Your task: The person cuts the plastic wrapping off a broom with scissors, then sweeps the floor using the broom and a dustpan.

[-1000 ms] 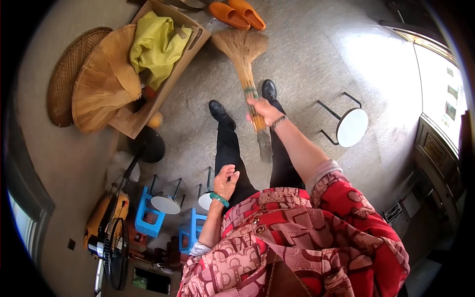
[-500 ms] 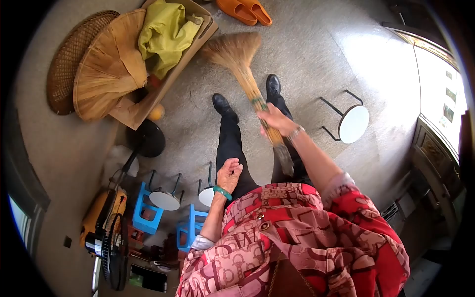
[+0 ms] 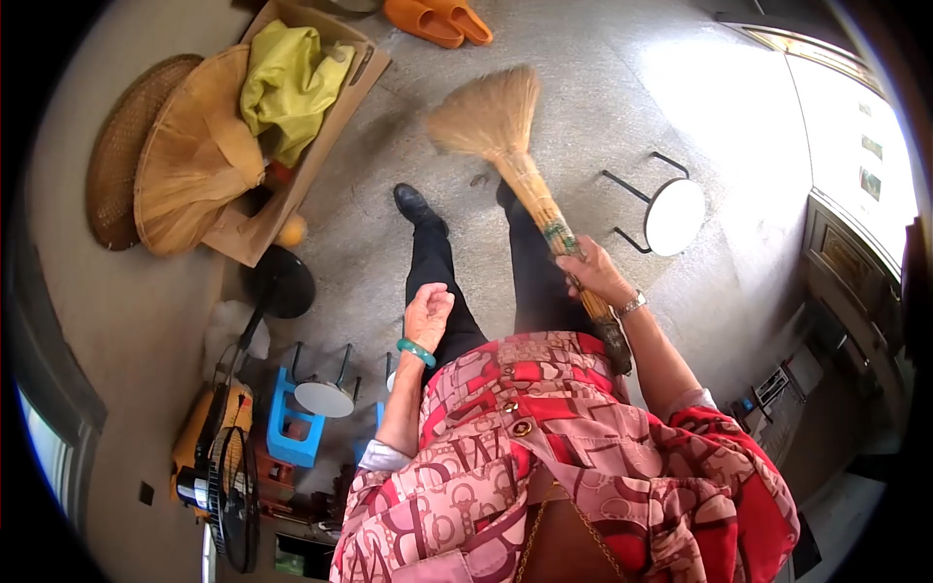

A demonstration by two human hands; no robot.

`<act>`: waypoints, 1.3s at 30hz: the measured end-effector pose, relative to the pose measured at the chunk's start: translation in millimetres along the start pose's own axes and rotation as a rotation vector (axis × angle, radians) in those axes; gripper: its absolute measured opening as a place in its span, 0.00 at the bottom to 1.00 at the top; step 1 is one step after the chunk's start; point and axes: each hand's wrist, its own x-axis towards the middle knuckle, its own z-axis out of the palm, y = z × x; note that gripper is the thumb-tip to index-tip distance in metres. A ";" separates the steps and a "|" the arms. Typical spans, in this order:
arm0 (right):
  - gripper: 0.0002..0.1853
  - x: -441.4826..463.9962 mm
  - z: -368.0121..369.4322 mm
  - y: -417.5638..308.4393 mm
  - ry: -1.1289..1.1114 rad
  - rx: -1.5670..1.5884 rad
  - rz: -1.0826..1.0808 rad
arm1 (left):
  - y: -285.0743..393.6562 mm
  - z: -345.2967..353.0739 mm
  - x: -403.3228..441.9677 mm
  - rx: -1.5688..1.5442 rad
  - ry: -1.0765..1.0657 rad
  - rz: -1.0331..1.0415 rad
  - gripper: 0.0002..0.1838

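My right hand (image 3: 595, 274) is wrapped round the handle of a straw broom (image 3: 530, 185), just below its green binding. The broom slants up and to the left, its fanned bristles over the grey floor (image 3: 564, 126) ahead of my feet and the handle's end near my waist. My left hand (image 3: 429, 313), with a green bangle at its wrist, hangs over my left thigh. Its fingers are loosely curled, and whether anything is inside them is too small to tell.
At upper left, a cardboard box (image 3: 326, 146) holds yellow cloth (image 3: 292, 87), beside a conical hat (image 3: 194, 160) and woven tray (image 3: 117, 155). Orange shoes (image 3: 428, 21) lie at the top. A white stool (image 3: 675, 216) stands right; a blue stool (image 3: 294, 442) and a fan (image 3: 233, 486) are lower left.
My right hand has come back toward my body and right with the broom, whose bristles have swung rightward. My left hand has risen slightly in view. One foot has stepped back.
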 end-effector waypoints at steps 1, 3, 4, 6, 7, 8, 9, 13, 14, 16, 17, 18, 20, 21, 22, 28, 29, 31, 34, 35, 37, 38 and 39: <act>0.15 3.0 -14.6 12.9 0.061 -0.065 -0.096 | 7.6 3.3 1.1 -0.001 0.002 0.008 0.11; 0.11 0.5 -42.8 9.3 -0.003 0.131 -0.006 | 15.4 10.4 5.7 -0.011 0.012 0.044 0.11; 0.11 0.5 -56.4 5.7 0.012 0.142 -0.013 | 20.3 14.5 6.3 0.025 0.027 0.054 0.11; 0.10 4.4 -81.4 -7.6 -0.056 0.554 0.020 | 25.0 21.6 9.7 0.057 0.039 0.074 0.11; 0.09 9.8 -99.6 -6.5 -0.030 0.551 0.041 | 26.1 24.3 12.4 0.081 0.039 0.073 0.14; 0.09 4.0 -111.8 -6.6 -0.030 0.566 0.031 | 31.5 27.8 11.7 0.095 0.034 0.082 0.14; 0.09 -2.7 -122.5 -6.5 0.007 0.524 -0.026 | 38.8 31.3 12.2 0.117 0.039 0.083 0.14; 0.12 -2.6 -186.5 51.8 0.317 -0.093 -0.205 | 56.5 34.1 25.6 0.266 0.061 0.135 0.12; 0.15 -3.4 -194.7 60.3 0.591 -0.183 -0.056 | 59.2 31.4 29.1 0.396 0.090 0.198 0.13; 0.15 0.5 -222.5 76.8 0.838 -0.469 -0.152 | 56.6 22.8 42.5 0.332 0.118 0.181 0.13; 0.15 -1.5 -234.7 73.4 0.866 -0.443 -0.180 | 70.9 25.8 45.0 0.224 0.152 0.202 0.11; 0.14 -3.0 -245.1 69.6 0.834 -0.414 -0.123 | 94.5 33.7 44.8 0.084 0.177 0.269 0.10; 0.14 -3.7 -257.4 62.2 0.819 -0.361 -0.086 | 125.8 33.5 52.4 -0.318 0.173 0.057 0.08; 0.15 -1.9 -261.5 55.7 0.788 -0.307 -0.004 | 136.8 35.1 57.5 -0.254 0.188 0.054 0.07; 0.15 2.1 -266.5 47.8 0.753 -0.253 0.073 | 148.5 36.6 62.8 -0.190 0.206 0.053 0.05; 0.12 29.4 -299.0 47.0 0.446 0.402 0.086 | 196.0 60.4 82.4 0.098 0.142 0.115 0.07; 0.16 13.8 -300.0 30.1 0.437 0.444 0.085 | 182.4 56.1 102.2 0.113 0.155 0.203 0.08; 0.17 3.9 -307.5 16.9 0.430 0.446 0.118 | 167.6 49.5 138.3 0.194 0.176 0.306 0.09; 0.16 -13.5 -331.4 -18.4 0.541 0.187 0.085 | 197.9 56.4 205.7 0.560 0.117 0.274 0.10; 0.18 -19.2 -337.5 -28.8 0.625 0.157 0.092 | 215.5 58.7 232.5 0.760 0.078 0.324 0.10; 0.20 -36.8 -361.7 -66.3 0.577 0.131 0.121 | 274.1 75.1 290.7 1.107 0.009 0.516 0.10; 0.20 -45.8 -375.2 -87.2 0.560 0.117 0.142 | 309.7 86.9 322.5 1.092 -0.001 0.554 0.11; 0.18 -41.0 -384.9 -90.7 0.583 0.155 0.130 | 375.5 125.5 312.7 0.576 0.110 0.177 0.09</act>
